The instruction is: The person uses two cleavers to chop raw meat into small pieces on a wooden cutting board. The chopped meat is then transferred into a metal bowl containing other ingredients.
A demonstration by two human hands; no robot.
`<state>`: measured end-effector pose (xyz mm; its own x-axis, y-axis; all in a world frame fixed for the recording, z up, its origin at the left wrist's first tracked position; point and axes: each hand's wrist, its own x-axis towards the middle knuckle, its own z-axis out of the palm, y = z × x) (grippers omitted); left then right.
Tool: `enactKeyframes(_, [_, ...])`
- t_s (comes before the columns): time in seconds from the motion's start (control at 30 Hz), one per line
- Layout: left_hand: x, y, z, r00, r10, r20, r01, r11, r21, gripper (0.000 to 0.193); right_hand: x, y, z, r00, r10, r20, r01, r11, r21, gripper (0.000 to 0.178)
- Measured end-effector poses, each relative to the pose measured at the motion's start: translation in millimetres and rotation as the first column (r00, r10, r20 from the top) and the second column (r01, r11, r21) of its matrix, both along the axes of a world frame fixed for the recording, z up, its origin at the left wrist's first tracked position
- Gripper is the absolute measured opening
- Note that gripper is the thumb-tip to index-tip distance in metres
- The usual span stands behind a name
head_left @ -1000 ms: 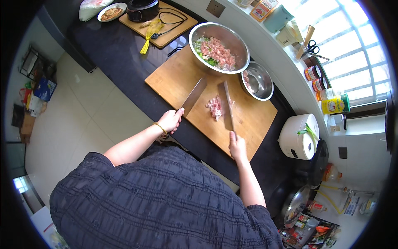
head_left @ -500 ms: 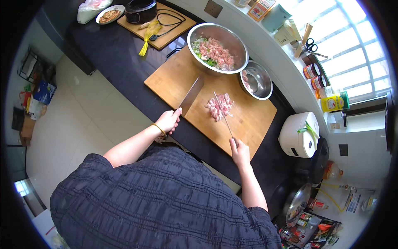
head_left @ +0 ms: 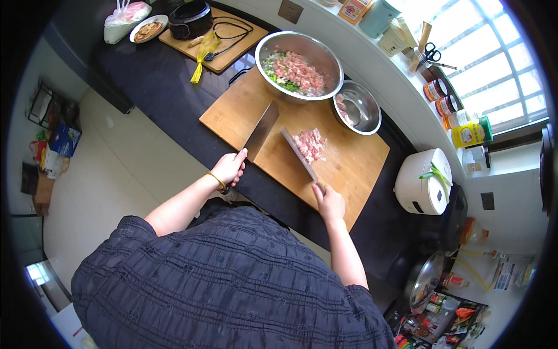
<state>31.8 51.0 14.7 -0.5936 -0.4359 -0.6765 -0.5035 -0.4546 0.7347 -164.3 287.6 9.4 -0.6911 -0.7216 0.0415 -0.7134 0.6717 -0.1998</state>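
My left hand [head_left: 231, 168] is wrapped round the handle of a cleaver [head_left: 261, 127], whose broad blade reaches over the left part of the wooden cutting board [head_left: 349, 168]. In my right hand [head_left: 329, 201] is a second cleaver [head_left: 299, 156], its blade slanting up and left along the near-left side of a pile of chopped raw meat [head_left: 310, 144]. At the board's far edge stands a large steel bowl [head_left: 334, 64] with minced meat and chopped greens in it. Beside it, a smaller steel bowl [head_left: 365, 107] has some meat pieces at its left side.
A white rice cooker [head_left: 421, 181] with green onion on its lid stands right of the board. At the far left, another board [head_left: 232, 58] bears a black appliance [head_left: 190, 20] and its cord. Jars [head_left: 436, 90] and scissors [head_left: 431, 52] line the windowsill.
The right cleaver has moved left, off the top of the meat to its left side, its blade now turned to show its flat. The left cleaver has shifted slightly left.
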Motion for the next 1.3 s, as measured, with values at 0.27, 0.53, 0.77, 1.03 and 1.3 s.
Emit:
enactKeyframes(0.27, [-3,5,2,1.000,-0.007,0.014,0.007,1.000,0.005,0.047,-32,7,22,0.016,-0.271,0.962,0.507,0.832,0.226,0.058])
enactKeyframes(0.53, [-10,14,2,0.998,-0.066,0.007,0.066,0.998,-0.003,0.048,-26,19,25,-0.039,-0.221,0.974,0.578,0.790,0.202,0.057])
enactKeyframes(0.77, [-12,14,1,0.998,-0.057,0.007,0.057,0.998,0.010,0.048,-4,18,42,0.599,-0.166,0.783,0.467,0.867,-0.173,0.044])
enactKeyframes(1.03, [-15,8,-3,0.998,-0.058,-0.014,0.058,0.998,-0.013,0.049,-21,3,15,0.871,-0.122,0.476,0.119,0.992,0.036,0.053])
enactKeyframes(1.3, [-14,12,-2,0.998,-0.046,-0.032,0.046,0.999,0.010,0.048,-22,-4,31,0.810,-0.235,0.537,0.219,0.971,0.095,0.056])
